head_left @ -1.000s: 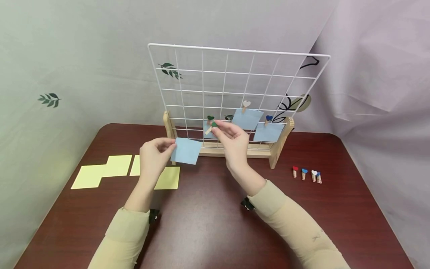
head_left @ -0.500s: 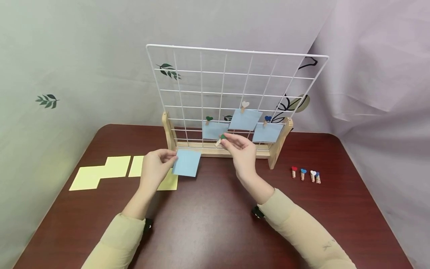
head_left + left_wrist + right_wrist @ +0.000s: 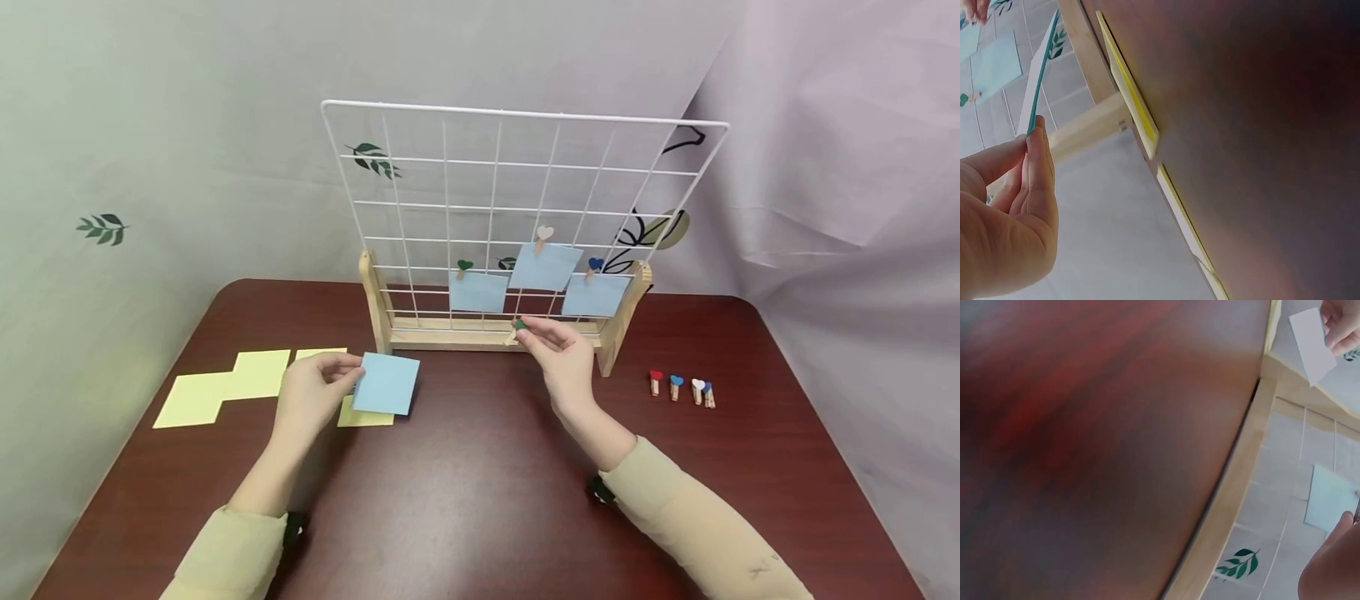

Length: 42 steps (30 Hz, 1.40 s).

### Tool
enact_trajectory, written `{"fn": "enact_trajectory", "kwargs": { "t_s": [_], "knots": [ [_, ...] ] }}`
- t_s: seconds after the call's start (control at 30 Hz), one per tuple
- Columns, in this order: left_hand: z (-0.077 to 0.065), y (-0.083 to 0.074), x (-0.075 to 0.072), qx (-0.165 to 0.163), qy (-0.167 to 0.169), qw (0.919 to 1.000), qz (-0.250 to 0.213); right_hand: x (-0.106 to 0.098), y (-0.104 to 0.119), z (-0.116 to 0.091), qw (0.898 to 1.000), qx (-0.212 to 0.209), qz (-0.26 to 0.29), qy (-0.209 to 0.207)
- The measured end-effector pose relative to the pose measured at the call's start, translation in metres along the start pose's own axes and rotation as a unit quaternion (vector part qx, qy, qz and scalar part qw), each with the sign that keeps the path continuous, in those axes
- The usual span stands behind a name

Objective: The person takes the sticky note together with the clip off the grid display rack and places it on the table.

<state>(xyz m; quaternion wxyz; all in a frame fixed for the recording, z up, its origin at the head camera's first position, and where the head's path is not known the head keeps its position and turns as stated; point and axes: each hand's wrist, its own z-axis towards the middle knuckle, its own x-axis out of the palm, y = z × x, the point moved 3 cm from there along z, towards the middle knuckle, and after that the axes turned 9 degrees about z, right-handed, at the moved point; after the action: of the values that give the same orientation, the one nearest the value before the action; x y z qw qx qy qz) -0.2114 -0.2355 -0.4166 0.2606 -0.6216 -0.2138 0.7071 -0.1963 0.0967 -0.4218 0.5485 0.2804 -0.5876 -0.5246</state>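
In the head view my left hand point(image 3: 311, 400) pinches a light blue paper square point(image 3: 387, 383) by its left edge, raised over a yellow note point(image 3: 363, 415). In the left wrist view that square point(image 3: 1038, 75) is seen nearly edge-on between thumb and fingers. My right hand point(image 3: 566, 367) pinches a small wooden clothespin with a green heart point(image 3: 520, 326), in front of the stand's wooden base. Behind it stands a white wire grid point(image 3: 491, 204). Clipped on it hang blue squares: one under a green-heart clothespin point(image 3: 464, 266), one under a white-heart clothespin point(image 3: 543, 234), one under a blue-heart clothespin point(image 3: 595, 264).
Several yellow notes point(image 3: 191, 400) lie on the left of the dark red table point(image 3: 465, 500). At the right lie several heart clothespins, among them a red one point(image 3: 656, 380) and a white one point(image 3: 698, 390). Wooden feet point(image 3: 625, 321) hold up the grid.
My left hand has moved down and left with the blue square, away from the grid. My right hand has moved down and right with the green-heart clothespin, uncovering the left hanging square.
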Motion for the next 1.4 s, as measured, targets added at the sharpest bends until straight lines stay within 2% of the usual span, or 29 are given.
{"fn": "enact_trajectory", "kwargs": {
  "t_s": [0.27,0.6,0.9,1.23,1.4],
  "knots": [
    [-0.007,0.018,-0.015,-0.035,0.020,0.9992,-0.007,-0.020,-0.004,-0.004,1.000,0.018,-0.008,0.016],
    [-0.014,0.043,-0.018,-0.100,0.067,0.9910,-0.058,-0.041,0.000,-0.007,0.999,0.029,-0.036,0.019],
    [-0.022,0.062,-0.029,-0.118,0.067,0.9882,-0.070,-0.066,0.005,-0.009,0.997,0.025,-0.065,0.015],
    [-0.036,0.091,-0.048,-0.145,0.079,0.9825,-0.087,-0.093,0.009,-0.012,0.996,0.034,-0.086,0.012],
    [-0.042,0.103,-0.055,-0.157,0.079,0.9817,-0.075,-0.108,0.012,-0.015,0.994,0.049,-0.100,0.011]
  ]
}}
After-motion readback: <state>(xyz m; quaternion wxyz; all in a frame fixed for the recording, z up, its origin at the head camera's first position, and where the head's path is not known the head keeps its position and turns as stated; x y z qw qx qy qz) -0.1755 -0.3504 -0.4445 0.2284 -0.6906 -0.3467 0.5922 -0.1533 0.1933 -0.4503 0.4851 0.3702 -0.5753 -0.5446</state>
